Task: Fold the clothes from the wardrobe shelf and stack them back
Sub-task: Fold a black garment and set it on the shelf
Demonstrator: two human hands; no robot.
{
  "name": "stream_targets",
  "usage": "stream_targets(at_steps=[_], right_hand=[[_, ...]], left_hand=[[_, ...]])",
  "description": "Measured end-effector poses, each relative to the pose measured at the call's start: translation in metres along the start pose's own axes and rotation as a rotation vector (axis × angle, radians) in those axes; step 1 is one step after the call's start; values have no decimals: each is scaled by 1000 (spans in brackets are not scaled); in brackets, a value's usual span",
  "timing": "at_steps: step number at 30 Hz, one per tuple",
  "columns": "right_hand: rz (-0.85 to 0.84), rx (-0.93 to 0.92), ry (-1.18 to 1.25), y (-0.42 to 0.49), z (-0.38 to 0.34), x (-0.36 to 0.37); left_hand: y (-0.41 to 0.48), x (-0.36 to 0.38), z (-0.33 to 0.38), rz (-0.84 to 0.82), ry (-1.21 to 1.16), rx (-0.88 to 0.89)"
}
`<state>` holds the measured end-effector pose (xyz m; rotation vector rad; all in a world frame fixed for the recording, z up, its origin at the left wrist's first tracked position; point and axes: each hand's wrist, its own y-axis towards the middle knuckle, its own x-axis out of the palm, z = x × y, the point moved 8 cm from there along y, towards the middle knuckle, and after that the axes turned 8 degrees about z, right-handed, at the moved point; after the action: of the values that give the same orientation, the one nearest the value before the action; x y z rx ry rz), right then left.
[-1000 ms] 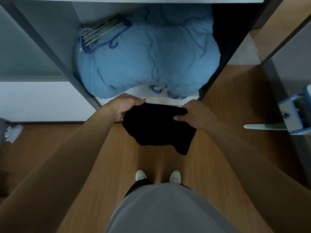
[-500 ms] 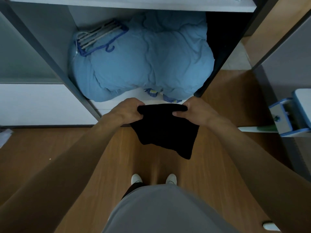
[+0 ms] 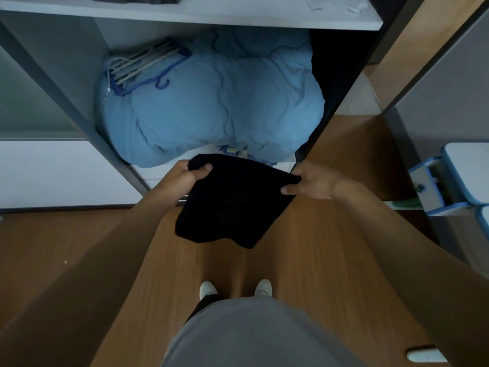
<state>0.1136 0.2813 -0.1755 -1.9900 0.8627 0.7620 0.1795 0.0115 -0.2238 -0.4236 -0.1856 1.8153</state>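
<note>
Head view: at centre, a black garment [image 3: 232, 205] hangs in the air over the floor [image 3: 291, 260], in front of the wardrobe. The left grip [image 3: 182, 178] pinches its top corner at 10 o'clock, thumb on the cloth. The right grip [image 3: 312, 182] pinches the corner at 2 o'clock. At 12 o'clock a blue duvet [image 3: 211, 102] fills the compartment under a shelf [image 3: 211, 17], with hangers [image 3: 143, 64] on its 10 o'clock side.

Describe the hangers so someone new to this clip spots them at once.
Start at the wardrobe compartment below the white shelf, filled by a light-blue duvet. The hangers lie bundled on its upper left: thin pale bars and dark-blue hooks, the only rigid thing on that soft bedding.
</note>
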Motion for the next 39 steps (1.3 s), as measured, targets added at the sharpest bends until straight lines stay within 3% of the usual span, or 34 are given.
stream_targets(at_steps=[3, 6, 8, 11, 14, 16, 20, 25, 28, 30, 34, 36, 39], right_hand=[[84, 16, 432, -2, -2, -5], [77, -51, 1028, -6, -11, -10], [15, -100, 1198, -9, -18, -8], [3, -83, 978, -11, -26, 14], [95, -7, 1151, -4, -21, 24], [99, 18, 1262, -5, -23, 27], [80, 126, 1302, -7, -10, 30], [-22, 214, 1341, -13, 9, 28], [-92, 135, 1133, -15, 14, 35], [-21, 102, 950, -11, 19, 35], [235, 150, 884, -2, 27, 18], [337, 103, 783, 0, 24, 8], [356, 33, 810, 3, 18, 5]], left_hand=[[2, -10, -8, 73, -158, -89], [1, -9, -5, 110, -367, -177], [0, -2, 5, 89, -508, -216], [-3, 8, 19, 62, -558, -303], [-4, 6, 26, 26, -615, -307], [-8, 4, 26, -80, -661, -262], [-27, 15, 3, -248, -424, -295], [-21, 21, 12, -106, -321, -265], [-18, 21, 10, -30, -352, -327], [-17, 15, 3, 43, -295, -368], [-19, -4, -13, 228, -69, -410], [-22, -6, -18, 276, -52, -434], [-26, -5, -15, 280, -110, -429]])
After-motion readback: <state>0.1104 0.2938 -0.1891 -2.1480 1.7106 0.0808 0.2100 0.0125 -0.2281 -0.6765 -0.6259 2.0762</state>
